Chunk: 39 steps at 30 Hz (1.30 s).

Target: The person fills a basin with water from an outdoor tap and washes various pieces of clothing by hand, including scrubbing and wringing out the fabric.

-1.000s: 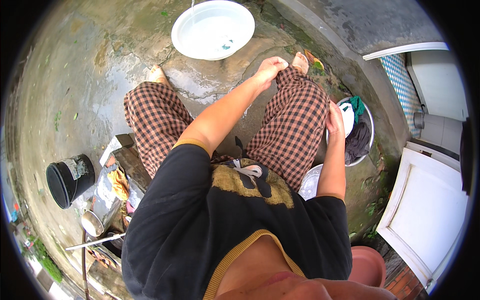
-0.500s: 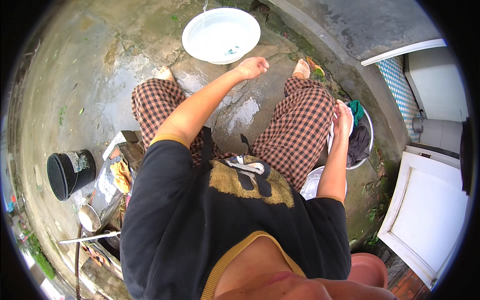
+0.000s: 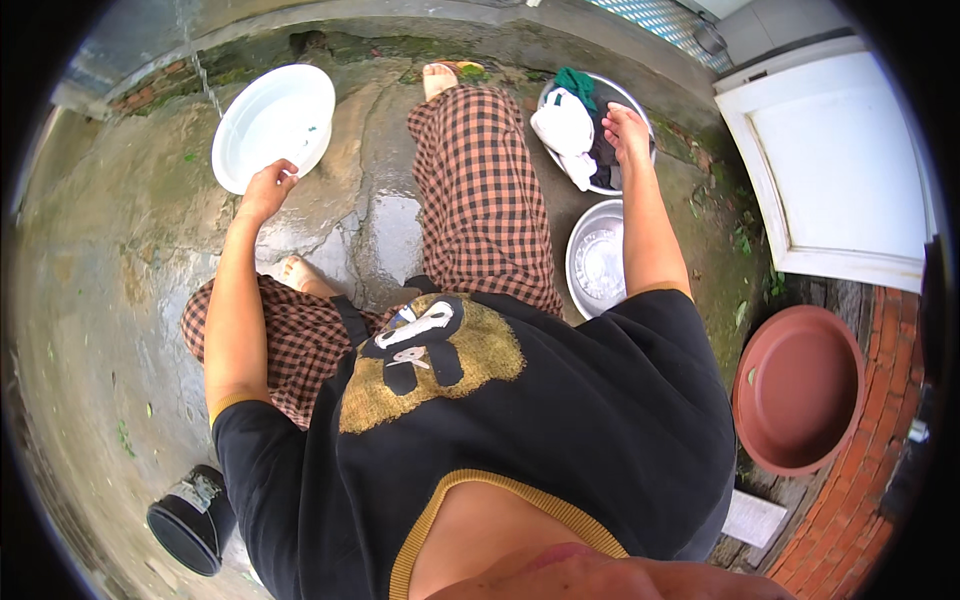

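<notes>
I squat on wet concrete in checked trousers and a black shirt. My left hand (image 3: pixel 266 186) reaches forward and grips the near rim of a white plastic basin (image 3: pixel 262 108) that holds clear water. My right hand (image 3: pixel 627 128) is stretched out to the right, its fingers curled down onto dark laundry in a metal basin (image 3: pixel 623 95). That basin also holds a white cloth (image 3: pixel 565 128) and a green cloth (image 3: pixel 575 80).
An empty steel bowl (image 3: pixel 598 260) sits just below the laundry basin. A brown plastic basin (image 3: pixel 798 385) lies on bricks at the right. A white door panel (image 3: pixel 840 165) stands at the upper right. A black bucket (image 3: pixel 190 520) is at the lower left.
My left hand has gone from hovering over the ground to gripping the white basin's rim. My head has turned right, bringing the brown basin into view. My right hand stays on the laundry.
</notes>
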Each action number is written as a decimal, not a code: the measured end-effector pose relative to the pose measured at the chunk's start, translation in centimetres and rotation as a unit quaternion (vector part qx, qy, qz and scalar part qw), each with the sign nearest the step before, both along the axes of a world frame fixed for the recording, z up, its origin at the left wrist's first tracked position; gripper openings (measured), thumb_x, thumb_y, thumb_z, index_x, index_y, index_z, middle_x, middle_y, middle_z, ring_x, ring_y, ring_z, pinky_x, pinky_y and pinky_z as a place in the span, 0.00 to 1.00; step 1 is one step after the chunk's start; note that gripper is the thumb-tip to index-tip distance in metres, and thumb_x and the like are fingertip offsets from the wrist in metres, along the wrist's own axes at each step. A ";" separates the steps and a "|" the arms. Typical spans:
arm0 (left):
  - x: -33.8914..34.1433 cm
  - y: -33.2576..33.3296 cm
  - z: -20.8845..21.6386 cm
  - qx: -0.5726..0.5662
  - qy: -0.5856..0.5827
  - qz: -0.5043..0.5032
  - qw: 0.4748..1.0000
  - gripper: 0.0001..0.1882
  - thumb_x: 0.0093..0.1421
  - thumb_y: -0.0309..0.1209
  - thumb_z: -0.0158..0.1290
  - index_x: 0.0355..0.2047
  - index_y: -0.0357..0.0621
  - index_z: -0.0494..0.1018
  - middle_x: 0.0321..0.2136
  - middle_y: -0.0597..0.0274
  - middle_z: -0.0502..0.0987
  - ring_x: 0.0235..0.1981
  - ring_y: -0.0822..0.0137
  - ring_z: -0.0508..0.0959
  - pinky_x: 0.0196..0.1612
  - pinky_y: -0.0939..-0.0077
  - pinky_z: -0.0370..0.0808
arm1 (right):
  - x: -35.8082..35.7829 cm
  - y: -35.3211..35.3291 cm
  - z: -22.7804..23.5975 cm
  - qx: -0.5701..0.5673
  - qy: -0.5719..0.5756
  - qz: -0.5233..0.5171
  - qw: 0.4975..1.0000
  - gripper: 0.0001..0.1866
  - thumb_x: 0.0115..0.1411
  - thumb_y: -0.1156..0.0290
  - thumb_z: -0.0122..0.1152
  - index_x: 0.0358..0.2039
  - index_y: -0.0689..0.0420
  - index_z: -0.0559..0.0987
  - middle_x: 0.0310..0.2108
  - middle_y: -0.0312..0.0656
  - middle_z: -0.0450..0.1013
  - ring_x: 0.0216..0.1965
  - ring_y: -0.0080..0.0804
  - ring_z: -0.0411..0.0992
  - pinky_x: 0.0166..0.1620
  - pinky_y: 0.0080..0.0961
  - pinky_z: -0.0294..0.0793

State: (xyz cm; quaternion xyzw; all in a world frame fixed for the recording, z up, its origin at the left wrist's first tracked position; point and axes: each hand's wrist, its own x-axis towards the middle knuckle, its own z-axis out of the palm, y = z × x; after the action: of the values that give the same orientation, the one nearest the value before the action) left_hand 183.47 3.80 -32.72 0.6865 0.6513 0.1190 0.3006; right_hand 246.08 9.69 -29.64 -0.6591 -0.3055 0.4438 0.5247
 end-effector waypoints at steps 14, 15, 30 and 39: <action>6.9 1.0 0.9 -0.016 0.016 -0.079 0.997 0.14 0.54 0.29 0.55 0.42 0.43 0.72 0.28 0.54 0.75 0.30 0.56 0.76 0.38 0.64 0.72 | 1.8 2.6 -15.7 -0.113 -0.432 0.095 0.890 0.50 0.34 0.54 0.76 0.58 0.53 0.64 0.62 0.50 0.56 0.62 0.50 0.54 0.59 0.40 0.60; 7.4 0.9 1.4 -0.033 0.028 -0.082 0.996 0.14 0.54 0.29 0.55 0.42 0.43 0.72 0.28 0.54 0.75 0.30 0.56 0.76 0.37 0.64 0.72 | 1.0 2.8 -16.0 -0.161 -0.438 0.081 0.881 0.55 0.32 0.53 0.77 0.61 0.50 0.58 0.64 0.49 0.48 0.63 0.51 0.50 0.59 0.40 0.61; 10.9 3.6 0.1 -0.088 -0.012 -0.140 0.986 0.14 0.55 0.26 0.54 0.43 0.43 0.71 0.30 0.54 0.74 0.30 0.55 0.75 0.35 0.64 0.71 | 3.4 3.0 -16.4 -0.071 -0.384 -0.059 0.919 0.30 0.40 0.72 0.68 0.45 0.57 0.68 0.38 0.52 0.74 0.43 0.48 0.73 0.48 0.36 0.69; 11.8 3.9 0.9 -0.073 -0.018 -0.192 0.978 0.14 0.56 0.30 0.53 0.44 0.45 0.71 0.35 0.53 0.75 0.35 0.54 0.76 0.39 0.64 0.72 | 3.6 1.5 -1.2 0.211 -0.048 -0.164 0.962 0.30 0.39 0.86 0.65 0.44 0.61 0.65 0.42 0.43 0.69 0.43 0.33 0.70 0.50 0.30 0.68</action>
State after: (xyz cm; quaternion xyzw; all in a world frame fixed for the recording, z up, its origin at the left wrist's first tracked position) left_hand 195.25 7.70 -31.77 0.7730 0.5084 0.0239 0.3786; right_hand 249.68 11.19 -30.83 -0.5952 -0.3042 0.2452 0.7022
